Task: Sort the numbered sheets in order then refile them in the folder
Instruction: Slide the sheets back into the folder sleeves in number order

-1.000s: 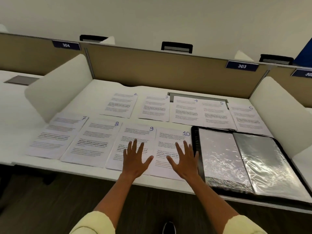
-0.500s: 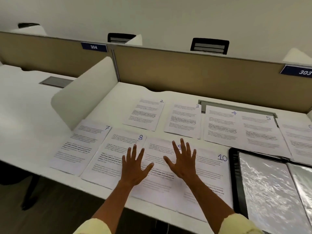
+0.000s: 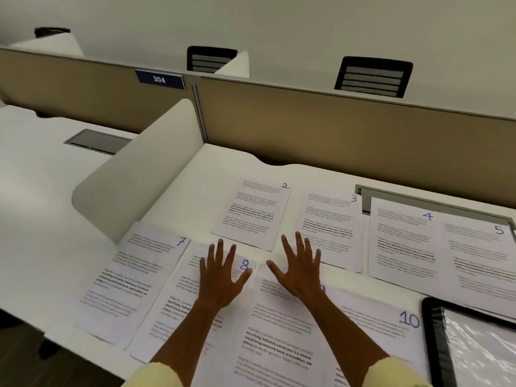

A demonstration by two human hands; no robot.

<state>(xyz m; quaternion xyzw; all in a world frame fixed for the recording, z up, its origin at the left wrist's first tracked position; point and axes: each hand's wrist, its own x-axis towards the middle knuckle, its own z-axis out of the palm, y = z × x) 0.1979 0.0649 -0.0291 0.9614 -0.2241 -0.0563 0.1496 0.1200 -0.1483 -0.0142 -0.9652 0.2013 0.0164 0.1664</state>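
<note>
Both hands are hovering flat over the front row of white printed sheets with blue handwritten corner numbers, fingers spread and straight, gripping nothing. Whether the palms are touching paper, I cannot tell.

The left hand (image 3: pixel 220 277) is lying over sheet 8 (image 3: pixel 178 303). The right hand (image 3: pixel 300 270) is lying over sheet 9 (image 3: pixel 279 331), covering most of its number.

Sheets are sitting portrait, long axes running 6 to 12 o'clock and fanning slightly outward. From the hands: sheet 7 (image 3: pixel 134 277) at 9 o'clock, nearer the left; sheet 10 (image 3: pixel 374 331) at 4 o'clock, nearer the right. Back row running from 12 to 2 o'clock: sheet 2 (image 3: pixel 252 213), sheet 3 (image 3: pixel 331 227), sheet 4 (image 3: pixel 402 244), sheet 5 (image 3: pixel 480 261).

Count: eight numbered sheets showing, four front, four back, no sheet 1 or 6 in view.

The black open folder with clear plastic sleeves (image 3: pixel 435 342) is resting on the white worktop (image 3: pixel 195 191) at 4 o'clock, past sheet 10, nearer the right hand, partly cut off by the frame edge.

Judgement: sorting looks done; gathering probably starts next.
</note>
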